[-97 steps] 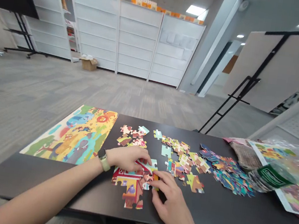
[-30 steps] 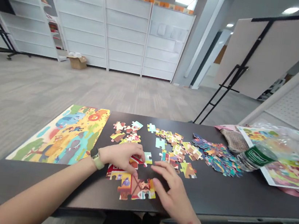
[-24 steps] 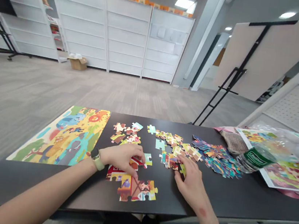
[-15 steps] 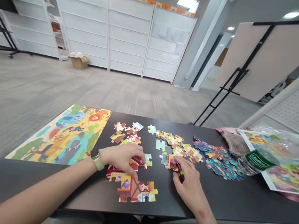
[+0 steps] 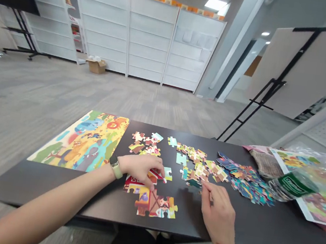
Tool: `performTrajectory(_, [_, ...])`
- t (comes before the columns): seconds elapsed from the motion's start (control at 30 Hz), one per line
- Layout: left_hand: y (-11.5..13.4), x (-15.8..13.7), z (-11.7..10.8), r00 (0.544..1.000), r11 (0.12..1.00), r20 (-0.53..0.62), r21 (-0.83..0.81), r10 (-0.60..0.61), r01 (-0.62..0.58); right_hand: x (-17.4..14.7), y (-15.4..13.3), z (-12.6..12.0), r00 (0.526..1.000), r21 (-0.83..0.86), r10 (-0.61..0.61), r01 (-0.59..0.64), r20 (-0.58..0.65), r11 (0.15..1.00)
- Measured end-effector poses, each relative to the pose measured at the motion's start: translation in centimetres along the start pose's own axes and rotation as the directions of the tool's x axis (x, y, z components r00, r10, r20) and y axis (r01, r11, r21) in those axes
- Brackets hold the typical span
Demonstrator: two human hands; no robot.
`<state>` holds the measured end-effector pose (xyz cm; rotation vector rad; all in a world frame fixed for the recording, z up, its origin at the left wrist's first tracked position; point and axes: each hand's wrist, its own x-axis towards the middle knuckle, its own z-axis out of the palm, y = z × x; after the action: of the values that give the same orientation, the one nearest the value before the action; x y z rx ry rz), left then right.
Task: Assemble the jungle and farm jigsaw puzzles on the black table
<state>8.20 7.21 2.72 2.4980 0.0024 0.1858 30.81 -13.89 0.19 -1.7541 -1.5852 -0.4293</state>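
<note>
My left hand (image 5: 145, 168), with a watch on its wrist, rests on red puzzle pieces (image 5: 131, 184); its thumb and fingers are apart, and part of what lies beneath is hidden. Just below its thumb lies a joined strip of puzzle pieces (image 5: 159, 207) showing a figure. Thumb and fingertips of my right hand (image 5: 218, 205) pinch the edge of a puzzle piece (image 5: 194, 183), which is tilted up from the table with its dark side partly showing. Loose farm-coloured pieces (image 5: 191, 154) lie just beyond it. More pieces (image 5: 145, 139) lie beyond my left hand.
A colourful animal picture sheet (image 5: 88, 144) lies on the left of the black table (image 5: 52, 187). At right are a heap of blue puzzle pieces (image 5: 248, 181), a plastic bottle with a green label (image 5: 294, 185) and another picture sheet (image 5: 324, 207). An easel (image 5: 261, 103) stands behind.
My right hand has closed on a puzzle piece, tilted it up and drawn slightly back toward me. My left hand stays over the red pieces. The view has shifted a little.
</note>
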Motion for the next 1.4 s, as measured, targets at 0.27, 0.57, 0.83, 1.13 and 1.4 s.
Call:
performTrajectory(0.27, [-0.1,0.6,0.4,0.998,0.999,-0.061,0.036,0.01,-0.007,-1.9,-10.6,3.3,0.922,0.295,-0.384,0.356,0.04,0.887])
performTrajectory(0.57, [-0.4,0.3,0.1,0.996,1.0,-0.087,0.01,0.023,-0.022,-1.4,-10.9,3.9,0.807,0.301,-0.559,0.495,0.189,0.815])
performTrajectory(0.83, [-0.3,0.3,0.2,0.995,1.0,-0.094,0.0,0.018,-0.018,-1.3,-11.6,3.7,0.861,0.416,-0.433,0.302,0.268,0.858])
performTrajectory(1.13, [-0.4,0.5,0.2,0.996,1.0,-0.094,-0.017,0.013,-0.015,-1.3,-11.5,4.0,0.858,0.466,-0.353,0.155,0.374,0.871])
performTrajectory(1.4, [-0.3,0.5,0.3,0.996,1.0,-0.087,0.0,0.013,-0.013,-0.9,-12.1,4.0,0.826,0.397,-0.398,0.235,0.399,0.887])
